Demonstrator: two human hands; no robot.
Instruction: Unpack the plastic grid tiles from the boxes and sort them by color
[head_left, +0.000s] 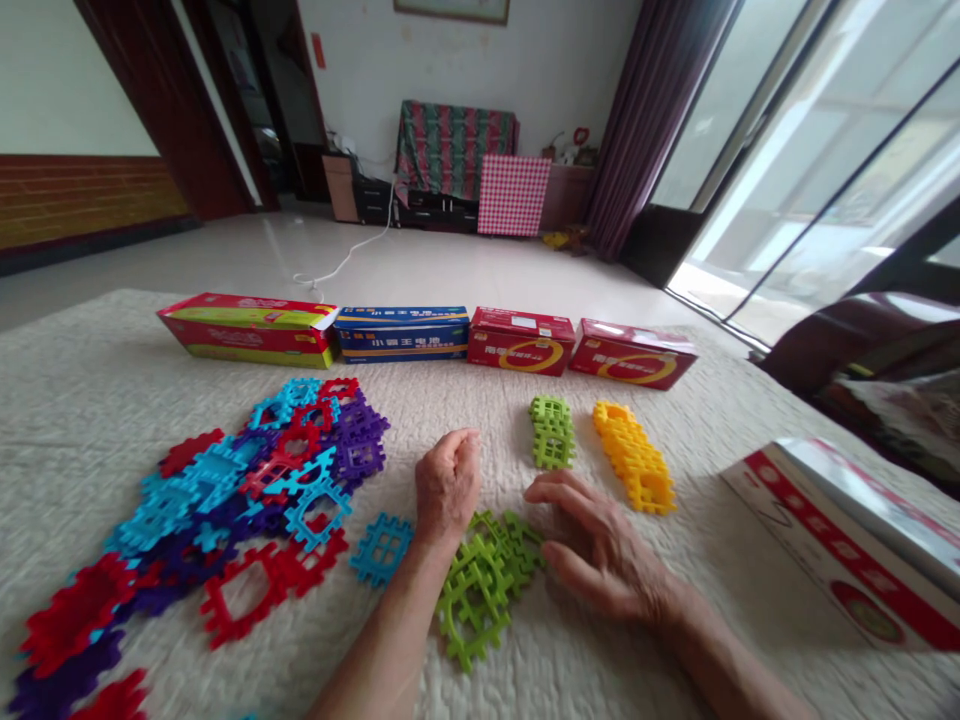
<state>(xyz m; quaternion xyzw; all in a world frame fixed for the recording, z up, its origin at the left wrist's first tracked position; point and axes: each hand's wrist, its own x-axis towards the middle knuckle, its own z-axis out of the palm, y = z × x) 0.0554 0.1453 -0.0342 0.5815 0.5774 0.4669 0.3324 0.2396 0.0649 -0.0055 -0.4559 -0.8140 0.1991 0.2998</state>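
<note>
My left hand rests as a loose fist on the cream quilted cloth, just above a loose pile of green square lattice tiles. What its fingers hold, if anything, is hidden. My right hand lies with fingers stretched out flat, its fingertips touching the right side of that green pile. Beyond the hands lie a short row of joined green tiles and a longer row of joined yellow tiles.
A heap of blue, red and purple tiles spreads over the left, one blue tile lying apart. Several long boxes line the far edge. A red-and-white box lies at the right. Beyond are tiled floor and glass doors.
</note>
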